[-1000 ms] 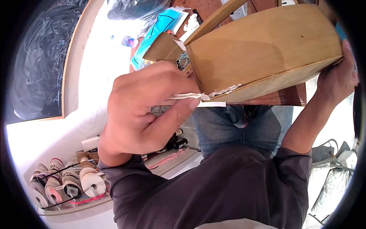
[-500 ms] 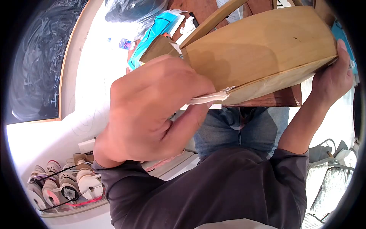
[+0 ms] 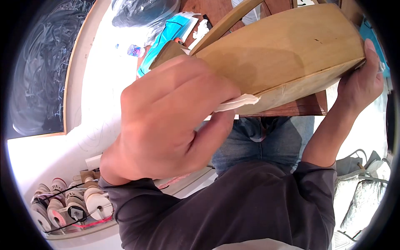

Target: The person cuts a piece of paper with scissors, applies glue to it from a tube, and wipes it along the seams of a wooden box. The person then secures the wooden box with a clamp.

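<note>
My left hand [image 3: 175, 121] is closed in a pinch, holding a folded off-white strip [image 3: 239, 101] that looks like paper or cloth. The strip's tip touches or nearly touches the lower edge of a curved, light-brown wooden box [image 3: 287, 50]. A bowed wooden strip [image 3: 225, 26], like a handle, rises at the box's upper left. On the right, my right hand [image 3: 362, 79] grips the box's far end, with its thumb along the end and its other fingers mostly hidden beneath. The box is tilted above my lap.
Beyond the box is a brown wooden table [image 3: 200, 6] with a turquoise packet [image 3: 168, 37] and a crumpled white tissue [image 3: 201, 30]. A chalkboard [image 3: 41, 71] stands at left. Ribbon spools [image 3: 98, 204] sit lower left, and a silvery bag [image 3: 366, 196] lies lower right.
The left hand and the strip have shifted slightly right along the box's edge. The strip's tip now appears smoother and less ragged. The right hand keeps its hold, and the view has moved slightly.
</note>
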`<state>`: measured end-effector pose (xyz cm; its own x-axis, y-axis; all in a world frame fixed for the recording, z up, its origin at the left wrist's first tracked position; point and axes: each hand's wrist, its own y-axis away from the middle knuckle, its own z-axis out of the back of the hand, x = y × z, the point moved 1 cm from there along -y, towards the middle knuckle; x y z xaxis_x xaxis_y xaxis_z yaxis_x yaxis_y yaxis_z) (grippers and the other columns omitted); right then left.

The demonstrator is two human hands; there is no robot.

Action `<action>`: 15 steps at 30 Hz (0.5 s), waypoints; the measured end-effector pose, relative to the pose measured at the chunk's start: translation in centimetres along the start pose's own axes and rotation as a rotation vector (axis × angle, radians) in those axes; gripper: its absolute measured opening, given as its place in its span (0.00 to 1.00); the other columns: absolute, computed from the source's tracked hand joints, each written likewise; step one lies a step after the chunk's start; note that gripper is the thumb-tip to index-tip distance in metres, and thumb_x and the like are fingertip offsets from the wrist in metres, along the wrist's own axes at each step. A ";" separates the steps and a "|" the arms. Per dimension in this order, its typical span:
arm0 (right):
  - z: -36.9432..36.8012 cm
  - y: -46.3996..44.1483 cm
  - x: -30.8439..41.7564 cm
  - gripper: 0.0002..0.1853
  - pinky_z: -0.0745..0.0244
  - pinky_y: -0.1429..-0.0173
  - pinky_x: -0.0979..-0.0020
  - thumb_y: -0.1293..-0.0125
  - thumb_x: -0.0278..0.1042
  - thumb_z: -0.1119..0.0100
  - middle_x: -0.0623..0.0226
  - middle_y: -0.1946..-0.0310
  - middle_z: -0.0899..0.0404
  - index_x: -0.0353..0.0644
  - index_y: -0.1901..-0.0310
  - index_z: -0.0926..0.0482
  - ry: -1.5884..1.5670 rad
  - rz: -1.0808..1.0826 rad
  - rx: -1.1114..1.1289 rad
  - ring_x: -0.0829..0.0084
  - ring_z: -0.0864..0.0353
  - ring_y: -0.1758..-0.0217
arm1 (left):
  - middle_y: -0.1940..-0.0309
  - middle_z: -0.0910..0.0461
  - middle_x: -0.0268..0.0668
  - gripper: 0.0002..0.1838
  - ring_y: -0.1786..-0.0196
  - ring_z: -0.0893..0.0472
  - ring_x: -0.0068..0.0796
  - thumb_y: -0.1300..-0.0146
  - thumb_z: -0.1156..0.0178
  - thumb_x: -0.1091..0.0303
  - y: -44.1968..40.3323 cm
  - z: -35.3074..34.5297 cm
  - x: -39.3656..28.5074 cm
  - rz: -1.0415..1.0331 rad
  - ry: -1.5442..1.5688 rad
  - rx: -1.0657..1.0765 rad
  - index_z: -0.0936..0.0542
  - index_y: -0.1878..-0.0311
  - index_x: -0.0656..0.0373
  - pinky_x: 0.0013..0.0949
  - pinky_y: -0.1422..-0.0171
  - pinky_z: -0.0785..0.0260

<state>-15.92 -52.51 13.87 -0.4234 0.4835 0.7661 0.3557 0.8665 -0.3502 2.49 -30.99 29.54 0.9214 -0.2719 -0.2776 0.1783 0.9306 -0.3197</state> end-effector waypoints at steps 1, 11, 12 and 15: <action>0.0 0.0 0.0 0.20 0.18 0.55 0.72 0.30 0.35 0.32 0.57 0.61 0.13 0.21 0.49 0.17 -0.003 -0.001 -0.001 0.70 0.13 0.61 | 0.74 0.16 0.44 0.09 0.73 0.18 0.30 0.53 0.35 0.87 -0.1 -0.1 0.0 -0.005 -0.002 -0.002 0.15 0.65 0.70 0.29 0.67 0.30; -0.1 0.2 0.3 0.20 0.18 0.54 0.72 0.30 0.34 0.31 0.59 0.61 0.13 0.21 0.48 0.17 -0.013 -0.049 -0.013 0.72 0.13 0.61 | 0.75 0.17 0.43 0.10 0.73 0.17 0.32 0.55 0.35 0.87 -0.2 -0.1 -0.3 0.011 -0.026 0.006 0.15 0.66 0.69 0.30 0.67 0.29; -0.1 0.2 0.3 0.20 0.18 0.54 0.72 0.30 0.34 0.31 0.59 0.61 0.13 0.21 0.48 0.17 -0.027 -0.025 -0.004 0.72 0.13 0.61 | 0.75 0.17 0.43 0.10 0.73 0.17 0.32 0.55 0.35 0.87 -0.2 -0.1 -0.3 0.006 -0.030 0.011 0.15 0.66 0.69 0.31 0.67 0.29; 0.0 0.1 0.4 0.20 0.19 0.53 0.73 0.31 0.34 0.31 0.60 0.61 0.13 0.21 0.49 0.17 -0.012 -0.027 0.020 0.72 0.13 0.61 | 0.74 0.17 0.43 0.11 0.72 0.18 0.32 0.57 0.36 0.87 -0.1 0.1 -0.6 0.027 -0.029 0.011 0.14 0.66 0.69 0.31 0.66 0.29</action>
<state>-16.03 -52.24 14.18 -0.4429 0.4613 0.7688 0.3274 0.8815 -0.3403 1.98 -30.87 29.78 0.9355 -0.2393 -0.2598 0.1564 0.9402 -0.3026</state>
